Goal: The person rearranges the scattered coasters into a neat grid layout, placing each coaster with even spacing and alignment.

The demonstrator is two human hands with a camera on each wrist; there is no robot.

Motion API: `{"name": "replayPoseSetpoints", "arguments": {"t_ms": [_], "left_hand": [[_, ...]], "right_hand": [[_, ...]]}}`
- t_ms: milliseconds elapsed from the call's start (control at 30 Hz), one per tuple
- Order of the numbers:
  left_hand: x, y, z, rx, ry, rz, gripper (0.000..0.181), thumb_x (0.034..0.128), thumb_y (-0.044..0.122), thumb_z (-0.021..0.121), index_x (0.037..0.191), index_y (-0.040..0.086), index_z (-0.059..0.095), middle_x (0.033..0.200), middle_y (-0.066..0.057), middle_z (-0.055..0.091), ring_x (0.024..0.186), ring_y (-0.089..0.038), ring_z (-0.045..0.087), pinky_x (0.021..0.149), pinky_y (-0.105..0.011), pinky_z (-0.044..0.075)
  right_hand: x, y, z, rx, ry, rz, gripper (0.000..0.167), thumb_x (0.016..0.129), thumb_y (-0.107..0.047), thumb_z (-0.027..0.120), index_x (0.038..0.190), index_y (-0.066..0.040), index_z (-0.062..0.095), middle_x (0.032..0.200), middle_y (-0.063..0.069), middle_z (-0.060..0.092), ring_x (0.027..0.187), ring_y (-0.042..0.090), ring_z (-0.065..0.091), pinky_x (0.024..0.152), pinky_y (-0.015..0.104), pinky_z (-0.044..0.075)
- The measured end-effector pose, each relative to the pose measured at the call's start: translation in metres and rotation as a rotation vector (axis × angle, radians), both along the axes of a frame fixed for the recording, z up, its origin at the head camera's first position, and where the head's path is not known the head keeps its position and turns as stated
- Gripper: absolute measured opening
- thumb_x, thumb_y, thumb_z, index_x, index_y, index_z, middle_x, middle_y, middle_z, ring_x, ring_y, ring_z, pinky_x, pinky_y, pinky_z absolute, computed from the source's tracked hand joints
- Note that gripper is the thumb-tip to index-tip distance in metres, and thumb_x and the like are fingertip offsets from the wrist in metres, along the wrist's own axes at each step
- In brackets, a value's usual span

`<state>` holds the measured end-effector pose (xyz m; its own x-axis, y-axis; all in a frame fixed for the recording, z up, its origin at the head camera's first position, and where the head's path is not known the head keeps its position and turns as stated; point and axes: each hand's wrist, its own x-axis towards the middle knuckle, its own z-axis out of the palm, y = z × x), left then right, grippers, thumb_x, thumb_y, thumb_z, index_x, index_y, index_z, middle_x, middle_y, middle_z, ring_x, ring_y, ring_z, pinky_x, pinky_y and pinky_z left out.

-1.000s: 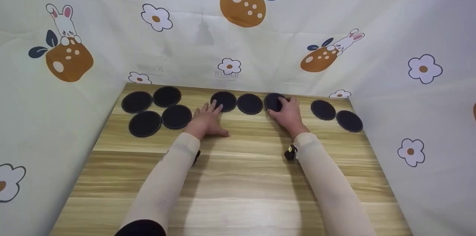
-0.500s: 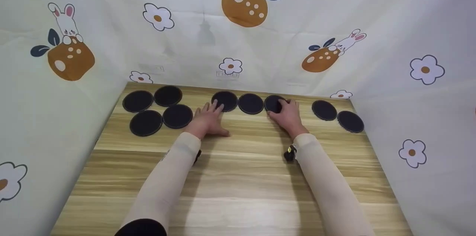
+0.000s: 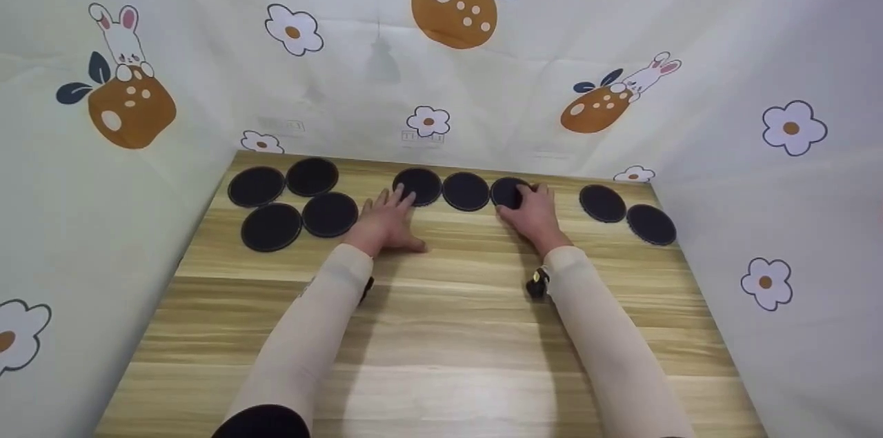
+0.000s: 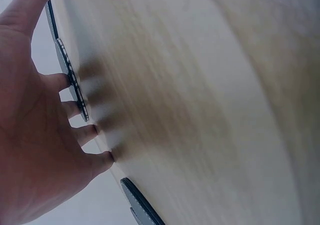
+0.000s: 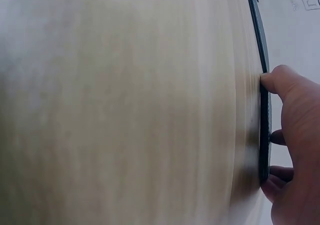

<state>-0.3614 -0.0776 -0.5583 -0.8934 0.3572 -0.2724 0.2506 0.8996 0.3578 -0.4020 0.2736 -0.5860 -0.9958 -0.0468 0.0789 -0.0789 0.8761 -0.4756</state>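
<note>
Three black discs lie in a row near the back edge of the wooden table. My left hand (image 3: pixel 386 223) is spread, two fingertips resting on the left disc (image 3: pixel 422 183); in the left wrist view this hand (image 4: pixel 42 120) touches that disc (image 4: pixel 71 80) and the tabletop. The middle disc (image 3: pixel 465 191) is untouched. Thumb and fingers of my right hand (image 3: pixel 538 216) grip the right disc (image 3: pixel 507 194) by its rim, its far right side covered. From the right wrist, the hand (image 5: pixel 302 130) spans this disc (image 5: pixel 264 125), which lies flat on the wood.
Four more discs form a cluster at the back left, including one (image 3: pixel 330 214) beside my left hand. Two others (image 3: pixel 602 203) lie at the back right. Printed cloth (image 3: pixel 345 79) hangs behind and along both sides of the wooden table (image 3: pixel 441 355).
The right disc has shifted very slightly toward me under my right hand, its rim close against the middle disc. My left hand stays in place, and the view has tilted a little.
</note>
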Motion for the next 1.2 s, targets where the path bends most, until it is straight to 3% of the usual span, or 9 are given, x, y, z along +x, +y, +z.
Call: {"name": "replayPoseSetpoints", "arguments": {"t_ms": [167, 367, 667, 867, 1200], "left_hand": [[-0.006, 0.000, -0.007, 0.003, -0.007, -0.002, 0.133, 0.0823, 0.075, 0.084, 0.178, 0.012, 0.018, 0.184, -0.021, 0.001, 0.168, -0.050, 0.000, 0.130, -0.074, 0.007], [0.002, 0.000, 0.004, 0.000, -0.008, -0.007, 0.130, 0.0849, 0.073, 0.083, 0.179, 0.012, 0.017, 0.185, -0.020, 0.000, 0.169, -0.048, 0.000, 0.132, -0.072, 0.008], [0.005, 0.000, 0.006, -0.011, 0.016, -0.005, 0.128, 0.0864, 0.072, 0.082, 0.179, 0.013, 0.017, 0.185, -0.019, 0.002, 0.169, -0.048, 0.003, 0.132, -0.071, 0.008], [0.003, -0.001, 0.004, 0.004, 0.012, -0.002, 0.128, 0.0865, 0.072, 0.082, 0.178, 0.012, 0.017, 0.184, -0.021, 0.003, 0.168, -0.049, 0.003, 0.131, -0.072, 0.009], [0.005, 0.000, 0.005, -0.005, 0.009, -0.005, 0.127, 0.0869, 0.071, 0.082, 0.179, 0.012, 0.017, 0.184, -0.020, 0.002, 0.168, -0.048, 0.002, 0.132, -0.072, 0.008]], "right_hand": [[0.001, -0.001, 0.000, -0.003, -0.004, 0.003, 0.081, 0.098, -0.048, 0.077, 0.158, 0.002, 0.056, 0.157, 0.037, 0.043, 0.145, 0.050, 0.037, 0.121, 0.059, 0.039], [0.003, 0.000, -0.002, -0.004, -0.026, -0.001, 0.080, 0.101, -0.049, 0.074, 0.162, 0.000, 0.052, 0.160, 0.036, 0.040, 0.148, 0.049, 0.034, 0.122, 0.060, 0.038], [0.003, 0.003, -0.002, -0.009, -0.026, 0.003, 0.087, 0.101, -0.052, 0.075, 0.165, -0.001, 0.047, 0.160, 0.035, 0.039, 0.149, 0.049, 0.034, 0.123, 0.059, 0.037], [0.005, 0.010, 0.001, -0.090, -0.026, 0.000, 0.096, 0.099, -0.058, 0.077, 0.168, -0.001, 0.041, 0.166, 0.036, 0.034, 0.154, 0.048, 0.031, 0.126, 0.060, 0.035], [0.021, 0.031, 0.012, -0.136, 0.039, 0.063, 0.075, 0.103, -0.050, 0.077, 0.152, 0.004, 0.058, 0.148, 0.029, 0.053, 0.142, 0.047, 0.047, 0.118, 0.060, 0.042]]}}
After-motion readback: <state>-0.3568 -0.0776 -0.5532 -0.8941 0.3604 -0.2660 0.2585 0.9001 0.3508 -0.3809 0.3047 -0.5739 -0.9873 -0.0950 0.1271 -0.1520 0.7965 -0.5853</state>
